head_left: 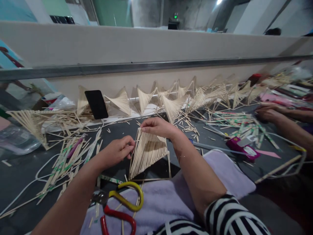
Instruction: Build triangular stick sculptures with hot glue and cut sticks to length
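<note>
A twisted model built of thin wooden sticks (149,151) stands in front of me, its sticks fanned side by side in a curved surface within a stick frame. My right hand (157,126) pinches the model's top left corner, thumb and fingers closed there. At the model's left edge is my left hand (122,148), fingers curled and closed against the upright stick; what lies between its fingertips is hidden. Near my left forearm lie cutting pliers with one yellow handle (130,195) and one red handle (119,217), on a lilac towel (168,197).
Several similar stick models (119,101) line the wall behind a propped black phone (96,104). Loose sticks (65,163) with green-printed wrapping lie left; more lie right, near a magenta device (243,148). Another person's hands (269,111) are at far right.
</note>
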`<state>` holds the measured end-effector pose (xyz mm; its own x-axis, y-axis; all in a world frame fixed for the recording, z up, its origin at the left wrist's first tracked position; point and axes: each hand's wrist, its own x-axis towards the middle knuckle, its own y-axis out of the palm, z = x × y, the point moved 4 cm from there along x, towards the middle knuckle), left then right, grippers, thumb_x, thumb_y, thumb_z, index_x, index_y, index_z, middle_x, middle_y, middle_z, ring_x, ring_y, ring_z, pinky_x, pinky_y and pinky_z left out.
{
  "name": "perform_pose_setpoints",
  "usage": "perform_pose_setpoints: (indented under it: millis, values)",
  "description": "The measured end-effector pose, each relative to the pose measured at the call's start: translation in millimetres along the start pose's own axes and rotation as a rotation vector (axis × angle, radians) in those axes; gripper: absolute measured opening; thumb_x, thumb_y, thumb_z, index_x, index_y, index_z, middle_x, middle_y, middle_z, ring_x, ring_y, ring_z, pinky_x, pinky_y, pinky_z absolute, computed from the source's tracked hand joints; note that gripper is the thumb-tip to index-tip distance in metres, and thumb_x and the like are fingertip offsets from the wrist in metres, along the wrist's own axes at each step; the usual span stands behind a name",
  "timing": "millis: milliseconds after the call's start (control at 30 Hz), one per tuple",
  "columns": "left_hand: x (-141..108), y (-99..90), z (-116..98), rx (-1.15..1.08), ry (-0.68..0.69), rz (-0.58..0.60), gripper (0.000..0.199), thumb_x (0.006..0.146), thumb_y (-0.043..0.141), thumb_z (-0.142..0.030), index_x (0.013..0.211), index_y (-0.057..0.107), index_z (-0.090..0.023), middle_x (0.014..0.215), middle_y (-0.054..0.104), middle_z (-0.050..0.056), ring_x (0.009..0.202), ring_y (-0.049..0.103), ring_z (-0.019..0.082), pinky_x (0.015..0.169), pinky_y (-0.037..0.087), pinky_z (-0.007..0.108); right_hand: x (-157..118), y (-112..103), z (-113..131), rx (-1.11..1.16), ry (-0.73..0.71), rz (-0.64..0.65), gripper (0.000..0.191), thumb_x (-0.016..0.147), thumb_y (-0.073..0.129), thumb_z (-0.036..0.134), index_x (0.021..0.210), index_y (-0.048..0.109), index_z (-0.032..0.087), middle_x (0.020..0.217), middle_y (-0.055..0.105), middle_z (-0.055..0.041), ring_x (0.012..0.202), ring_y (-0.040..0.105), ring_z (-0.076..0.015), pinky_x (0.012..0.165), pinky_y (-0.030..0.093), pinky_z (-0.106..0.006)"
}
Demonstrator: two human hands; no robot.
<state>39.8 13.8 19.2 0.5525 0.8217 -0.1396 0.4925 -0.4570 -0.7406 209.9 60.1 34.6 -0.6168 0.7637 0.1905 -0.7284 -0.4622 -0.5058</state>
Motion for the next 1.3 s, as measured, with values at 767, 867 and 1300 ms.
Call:
perform_pose_setpoints:
  millis: [767,867,1300]
  values:
    - [6.6,13.7,7.5,-0.51,-0.02,0.179,0.026,0.08,0.045,-0.04,0.085,0.052,-0.015,0.076,0.054,0.001,0.068,0.051,0.012,0.065,0.043,0.026,-0.4,0.9,-2.0,0.032,0.029,-0.008,0.021,0.08,0.052,0.033,0.086,0.061,0.014,0.074,0.058,-0.0008,0.07,0.049,-0.0103,0.064,0.038,-0.023]
    - [8.3,14.5,8.1,-0.511,-0.007,0.143,0.025,0.081,0.045,-0.039,0.08,0.051,-0.015,0.07,0.051,0.0,0.063,0.048,0.011,0.061,0.041,0.024,0.2,0.8,-2.7,0.032,0.025,-0.016,0.022,0.08,0.052,0.033,0.085,0.061,0.014,0.074,0.058,-0.001,0.07,0.049,-0.0102,0.064,0.038,-0.023]
    - [10.8,15.4,10.7,-0.493,0.021,0.099,0.026,0.08,0.045,-0.038,0.074,0.052,-0.014,0.066,0.051,0.0,0.061,0.047,0.011,0.059,0.04,0.023,0.6,0.2,-10.2,0.149,0.031,0.059,0.015,0.074,0.057,0.024,0.086,0.059,0.015,0.073,0.058,0.001,0.067,0.049,-0.0088,0.065,0.039,-0.023]
